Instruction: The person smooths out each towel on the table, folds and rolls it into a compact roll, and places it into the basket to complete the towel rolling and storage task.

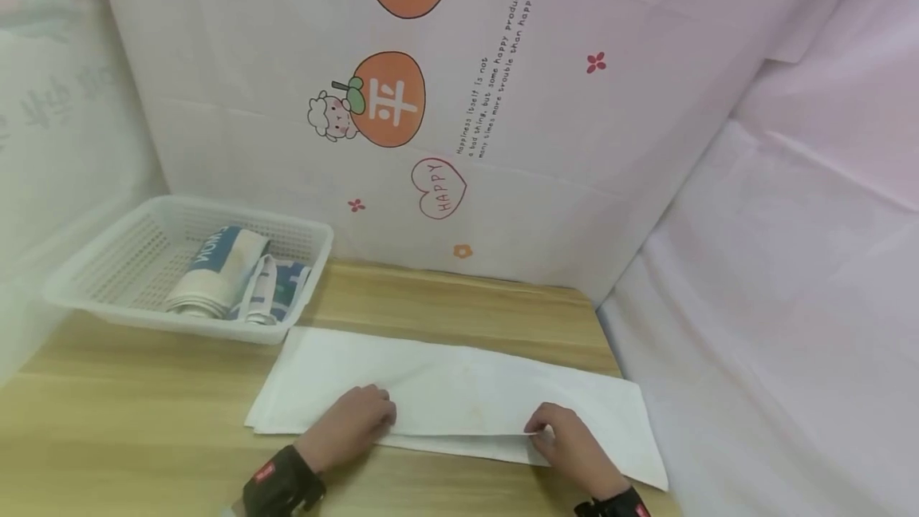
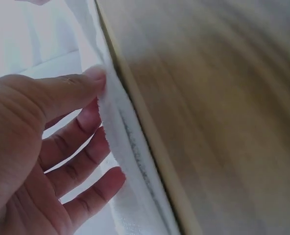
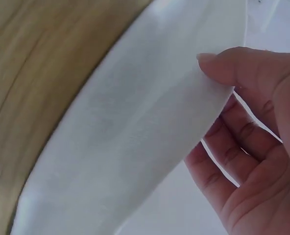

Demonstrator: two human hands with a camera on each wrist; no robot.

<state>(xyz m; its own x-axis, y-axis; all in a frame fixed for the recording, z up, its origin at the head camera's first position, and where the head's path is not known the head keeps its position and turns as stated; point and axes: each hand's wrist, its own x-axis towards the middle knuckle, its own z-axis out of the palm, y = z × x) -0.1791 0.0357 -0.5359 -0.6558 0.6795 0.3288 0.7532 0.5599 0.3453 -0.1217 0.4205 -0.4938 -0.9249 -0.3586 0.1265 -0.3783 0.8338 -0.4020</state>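
A white cloth (image 1: 459, 385), folded into a long strip, lies across the wooden table in the head view. Its near edge is pinched by my left hand (image 1: 353, 425), left of the middle; in the left wrist view the thumb (image 2: 74, 93) presses on that edge and the other fingers are behind it. Farther right, my right hand (image 1: 570, 445) pinches the same top layer, which stands slightly raised off the layer beneath. The right wrist view shows the thumb (image 3: 223, 66) on the cloth's face, with the fingertips partly hidden behind the edge.
A white plastic basket (image 1: 108, 305) stands at the back left, touching or close to the cloth's corner. Inside are a rolled cloth (image 1: 230, 266) with blue print and a folded blue-and-white cloth (image 1: 283, 290). Printed white sheeting (image 1: 531, 206) walls the table (image 1: 143, 397) at the back and sides.
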